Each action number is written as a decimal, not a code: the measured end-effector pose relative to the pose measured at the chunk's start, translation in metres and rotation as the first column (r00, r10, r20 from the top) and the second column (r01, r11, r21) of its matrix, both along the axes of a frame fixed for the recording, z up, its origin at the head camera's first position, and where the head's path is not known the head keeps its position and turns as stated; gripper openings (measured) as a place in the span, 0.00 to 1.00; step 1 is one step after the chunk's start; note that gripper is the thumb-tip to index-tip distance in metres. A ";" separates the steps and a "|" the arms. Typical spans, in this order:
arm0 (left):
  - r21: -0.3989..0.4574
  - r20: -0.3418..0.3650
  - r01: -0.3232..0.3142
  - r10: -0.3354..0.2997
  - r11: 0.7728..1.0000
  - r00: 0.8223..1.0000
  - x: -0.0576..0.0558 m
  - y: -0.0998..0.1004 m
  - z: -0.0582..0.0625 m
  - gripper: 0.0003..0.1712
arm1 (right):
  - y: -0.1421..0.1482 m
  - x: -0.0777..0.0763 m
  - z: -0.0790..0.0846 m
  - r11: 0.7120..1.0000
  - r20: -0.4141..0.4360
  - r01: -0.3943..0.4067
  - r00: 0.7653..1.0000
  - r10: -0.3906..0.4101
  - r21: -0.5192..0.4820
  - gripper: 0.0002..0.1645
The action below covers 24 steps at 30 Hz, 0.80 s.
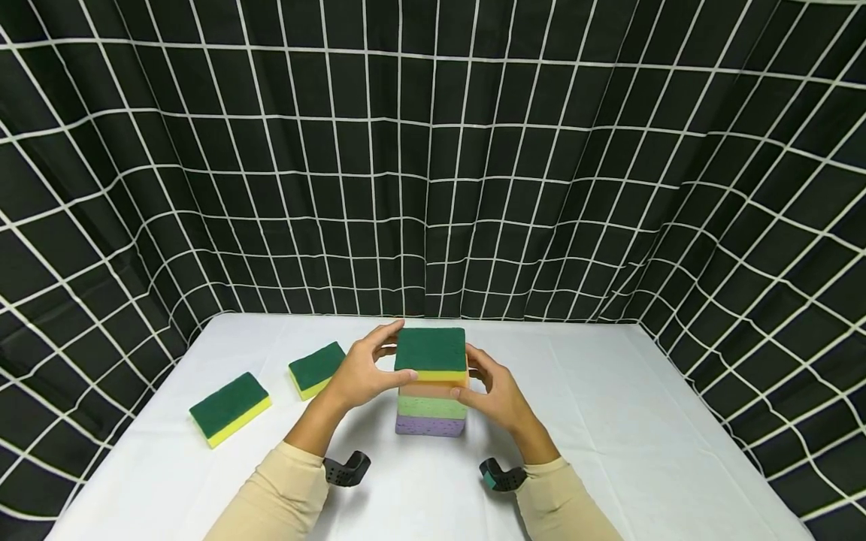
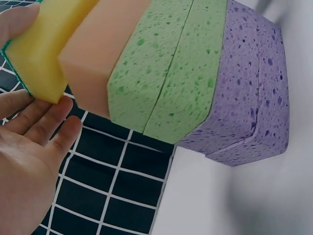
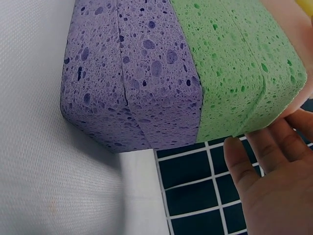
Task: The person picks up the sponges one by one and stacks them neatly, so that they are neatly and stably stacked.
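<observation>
A stack of sponges stands in front of me in the head view. At its base is a purple layer [image 1: 430,426], then a light green layer [image 1: 431,406], an orange sponge [image 2: 98,54] and a yellow sponge with a dark green scouring top [image 1: 431,350]. A seam line crosses both the purple and green layers. My left hand [image 1: 361,373] holds the topmost yellow-and-green sponge between thumb and fingers. On the other side, my right hand [image 1: 498,393] grips the orange sponge, its thumb on the front face and its fingers by the far side.
Two more yellow-and-green sponges lie on the left of the white table, one sponge [image 1: 230,406] farther out and another sponge [image 1: 316,370] partly behind my left hand. A black grid-patterned curtain [image 1: 426,150] surrounds the table's back and sides.
</observation>
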<state>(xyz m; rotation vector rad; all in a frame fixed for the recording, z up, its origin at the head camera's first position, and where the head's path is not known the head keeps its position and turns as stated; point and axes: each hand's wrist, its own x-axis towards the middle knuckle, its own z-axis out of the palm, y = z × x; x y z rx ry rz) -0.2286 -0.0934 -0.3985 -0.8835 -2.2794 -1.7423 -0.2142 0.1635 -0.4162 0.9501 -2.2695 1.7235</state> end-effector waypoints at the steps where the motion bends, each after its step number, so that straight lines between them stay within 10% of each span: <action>1: -0.003 -0.001 0.003 -0.003 1.000 1.000 -0.001 0.001 -0.001 0.48 | -0.001 0.003 0.004 1.000 0.006 0.003 1.000 -0.003 0.005 0.41; 16: -0.029 0.006 0.034 -0.033 0.999 0.999 -0.003 0.007 -0.002 0.47 | 0.001 -0.002 -0.003 1.000 -0.018 0.020 1.000 -0.020 0.013 0.41; 24: -0.037 0.005 0.060 -0.060 0.998 0.998 0.016 0.011 0.024 0.44 | 0.007 -0.014 -0.023 1.000 0.008 0.017 1.000 -0.017 0.002 0.41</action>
